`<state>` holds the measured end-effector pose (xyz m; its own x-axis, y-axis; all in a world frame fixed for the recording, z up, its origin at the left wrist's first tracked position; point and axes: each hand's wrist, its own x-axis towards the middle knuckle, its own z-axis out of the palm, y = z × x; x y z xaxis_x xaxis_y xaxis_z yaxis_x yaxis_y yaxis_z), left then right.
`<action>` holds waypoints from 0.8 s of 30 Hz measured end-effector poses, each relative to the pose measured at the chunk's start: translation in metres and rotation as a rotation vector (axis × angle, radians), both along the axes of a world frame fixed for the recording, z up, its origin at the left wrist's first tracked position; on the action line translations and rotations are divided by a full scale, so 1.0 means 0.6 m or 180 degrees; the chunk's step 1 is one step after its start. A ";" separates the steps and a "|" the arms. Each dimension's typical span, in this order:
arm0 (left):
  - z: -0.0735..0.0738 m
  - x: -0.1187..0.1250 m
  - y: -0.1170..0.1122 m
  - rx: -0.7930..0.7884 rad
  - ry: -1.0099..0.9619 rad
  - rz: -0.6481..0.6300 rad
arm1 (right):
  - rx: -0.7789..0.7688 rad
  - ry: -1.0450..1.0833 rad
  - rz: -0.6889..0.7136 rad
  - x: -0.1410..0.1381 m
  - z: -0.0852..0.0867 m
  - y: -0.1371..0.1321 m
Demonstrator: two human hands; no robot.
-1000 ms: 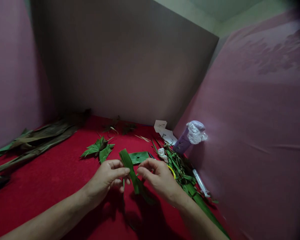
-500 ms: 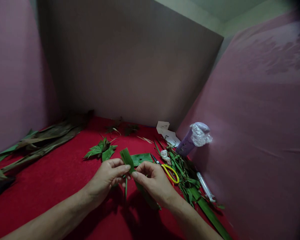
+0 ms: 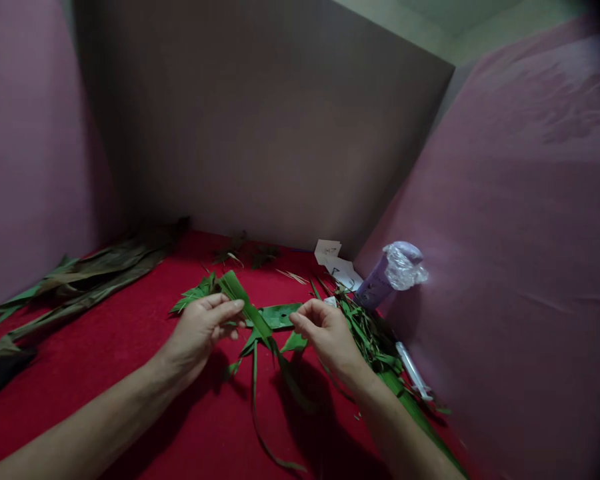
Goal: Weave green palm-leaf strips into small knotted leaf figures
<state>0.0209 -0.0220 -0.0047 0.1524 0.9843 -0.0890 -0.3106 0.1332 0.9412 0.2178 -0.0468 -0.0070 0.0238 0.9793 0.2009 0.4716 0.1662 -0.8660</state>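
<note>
My left hand (image 3: 207,330) pinches a long green leaf strip (image 3: 254,316) between thumb and fingers. The strip slants down to the right, and its lower end hangs over the red cloth. To its right, my right hand (image 3: 327,330) is closed in a pinch, apart from the strip; whatever its fingertips hold, if anything, is too small to make out. Behind the strip lies a flat piece of green leaf (image 3: 279,315). A thin leaf ribbon (image 3: 255,387) trails down below the strip. Beyond my left hand sits a folded leaf piece (image 3: 196,293), partly covered.
Leaf scraps (image 3: 363,320) heap up on the right, beside a purple container (image 3: 380,280) wrapped partly in plastic and a clear syringe-like tube (image 3: 413,371). White papers (image 3: 341,268) and thin sticks (image 3: 293,276) lie at the back. Large dried leaves (image 3: 95,277) stretch along the left.
My right hand has left the leaf strip and moved right, covering the yellow-handled scissors seen before. The strip, still in my left hand, now shows more of its length.
</note>
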 end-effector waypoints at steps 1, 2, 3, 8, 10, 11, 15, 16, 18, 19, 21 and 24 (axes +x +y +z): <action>0.003 -0.005 0.006 0.0010 0.0001 0.0149 | 0.0009 -0.0292 0.0020 0.003 -0.003 0.004; 0.006 -0.010 0.011 0.0029 -0.0012 0.0304 | 0.0026 -0.0604 0.0070 0.003 -0.007 0.007; 0.008 -0.014 0.015 0.0040 -0.0022 0.0420 | 0.0047 -0.0932 0.0112 0.001 -0.010 0.009; 0.003 -0.024 0.031 0.0038 -0.0007 0.0650 | -0.0008 -0.1927 0.0086 -0.028 -0.024 0.018; -0.002 -0.024 0.034 0.0035 0.0050 0.0639 | -0.0099 -0.2064 0.0075 -0.041 -0.030 0.021; -0.004 -0.023 0.034 0.0038 0.0081 0.0615 | -0.0135 -0.2101 0.0055 -0.047 -0.034 0.022; -0.007 -0.021 0.033 0.0091 0.0176 0.0509 | -0.0171 -0.1962 -0.0023 -0.057 -0.050 0.024; -0.006 -0.020 0.032 0.0111 0.0190 0.0494 | -0.0174 -0.1889 -0.0024 -0.056 -0.053 0.024; -0.004 -0.020 0.031 0.0152 0.0213 0.0492 | -0.0172 -0.1715 -0.0032 -0.050 -0.057 0.023; -0.003 -0.021 0.030 0.0173 0.0224 0.0510 | -0.0163 -0.1626 -0.0046 -0.046 -0.057 0.022; -0.003 -0.023 0.031 0.0215 0.0256 0.0578 | -0.0108 -0.1450 -0.0103 -0.038 -0.053 0.018; -0.008 -0.025 0.035 0.0250 0.0298 0.0689 | 0.0085 -0.0627 -0.0137 -0.030 -0.039 0.006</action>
<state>0.0056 -0.0009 -0.0096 -0.0681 0.9976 -0.0147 -0.2348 -0.0017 0.9720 0.1998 -0.0432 -0.0306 0.0232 0.9725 0.2316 0.6387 0.1638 -0.7519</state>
